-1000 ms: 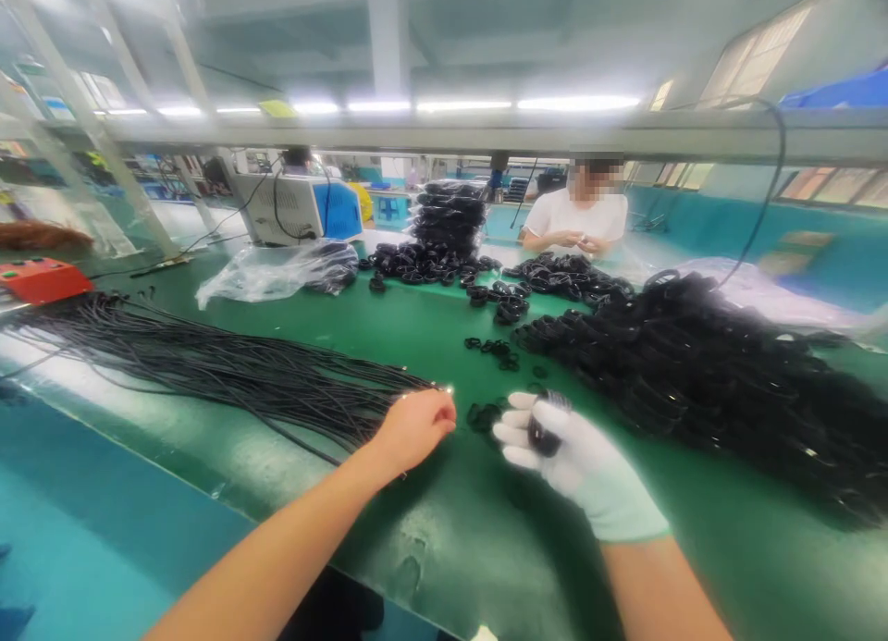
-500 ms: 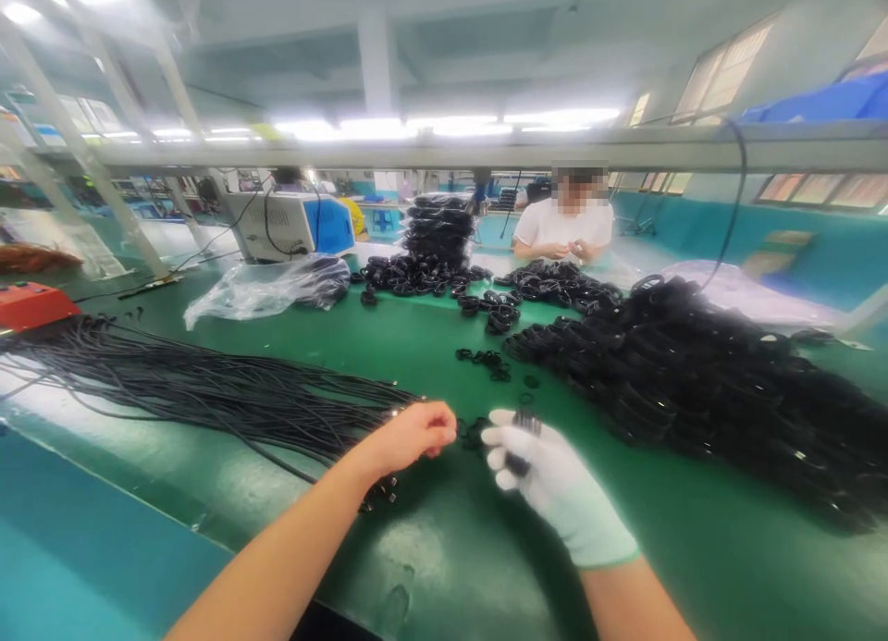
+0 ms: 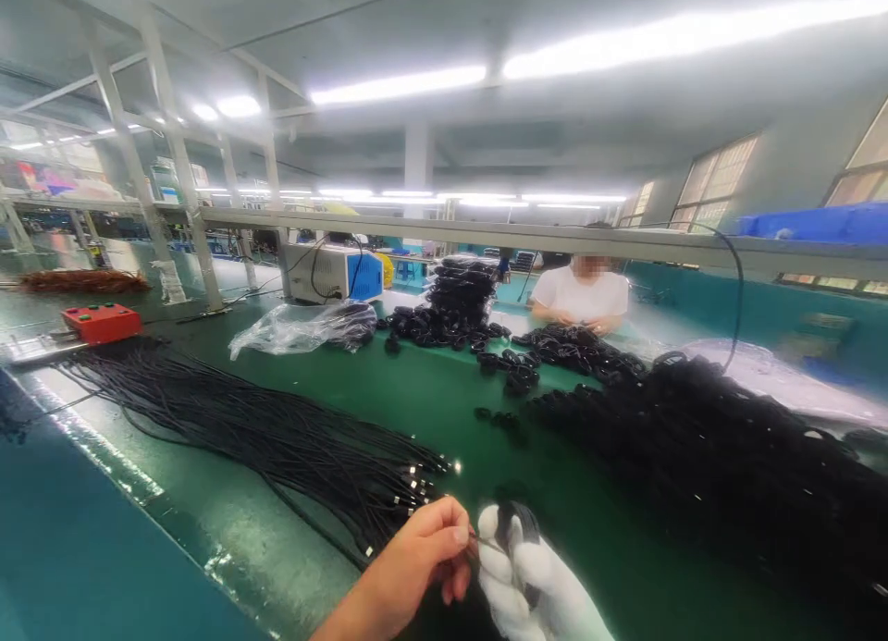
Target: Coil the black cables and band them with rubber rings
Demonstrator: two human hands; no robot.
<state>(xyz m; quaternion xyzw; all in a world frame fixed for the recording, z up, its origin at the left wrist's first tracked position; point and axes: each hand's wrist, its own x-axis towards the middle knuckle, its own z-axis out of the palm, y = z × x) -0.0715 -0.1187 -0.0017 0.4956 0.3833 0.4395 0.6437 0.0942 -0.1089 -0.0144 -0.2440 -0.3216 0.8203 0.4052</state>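
Note:
My bare left hand is closed, with thumb and forefinger pinching a thin dark strand that reaches towards the other hand. I cannot make out whether the strand is a cable end or a band. My right hand, in a white glove, is wrapped round a coiled black cable; its fingers hide much of the coil. Left of my hands, a long bundle of straight black cables with shiny metal plugs lies on the green table.
A large heap of coiled black cables covers the right side. Small black rings lie beyond my hands. Farther back are a clear plastic bag, stacked coils, a red control box and a seated person.
My view has tilted up, so both hands sit lower in the picture. My left hand has come up against the right and now pinches the thin strand beside the coil.

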